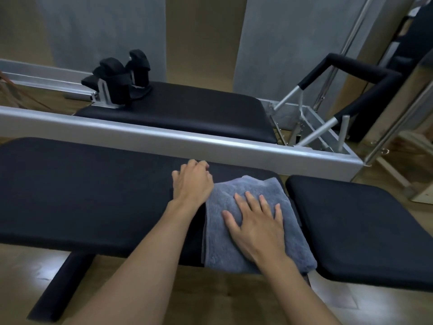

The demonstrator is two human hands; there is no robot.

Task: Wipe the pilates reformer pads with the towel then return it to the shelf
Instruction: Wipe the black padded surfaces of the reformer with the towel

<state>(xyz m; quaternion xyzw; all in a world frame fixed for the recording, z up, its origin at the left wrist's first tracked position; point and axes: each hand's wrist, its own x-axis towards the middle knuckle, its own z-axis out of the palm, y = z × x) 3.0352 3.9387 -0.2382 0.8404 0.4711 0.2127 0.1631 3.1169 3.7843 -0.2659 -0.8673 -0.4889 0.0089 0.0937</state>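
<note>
A folded blue-grey towel (pixel 234 249) lies flat on the right end of a long black pad (pixel 82 193), hanging slightly over its near edge. My right hand (pixel 256 222) presses palm-down on the towel with fingers spread. My left hand (pixel 193 182) rests on the pad just left of the towel's far corner, fingers curled at the pad's far edge, holding nothing. A second black pad (pixel 358 231) sits to the right across a narrow gap. Behind a silver frame rail (pixel 187 141) is the reformer's carriage pad (pixel 187 109).
Black shoulder rests (pixel 121 78) stand at the carriage's left end. A padded foot bar (pixel 351 73) rises at the right. Metal poles and a mirror stand at far right. A black padded leg (pixel 61 287) runs under the near pad. No shelf is in view.
</note>
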